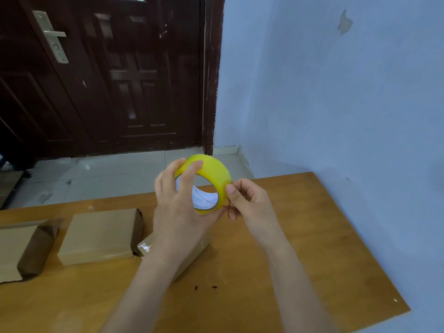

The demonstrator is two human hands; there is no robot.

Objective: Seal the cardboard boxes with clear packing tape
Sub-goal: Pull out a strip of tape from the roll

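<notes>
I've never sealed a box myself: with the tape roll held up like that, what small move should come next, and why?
Probably peel the free end loose. The left hand grips the tape roll above the table, the right hand pinches at its outer edge, and no strip is pulled out yet, so nothing can reach the cardboard box.

Yellowish tape roll (211,169) held upright above table, three cardboard boxes (98,234) lying below

Left hand (177,200), right hand (249,200) bare — forearms unsleeved, no jewellery.
</notes>
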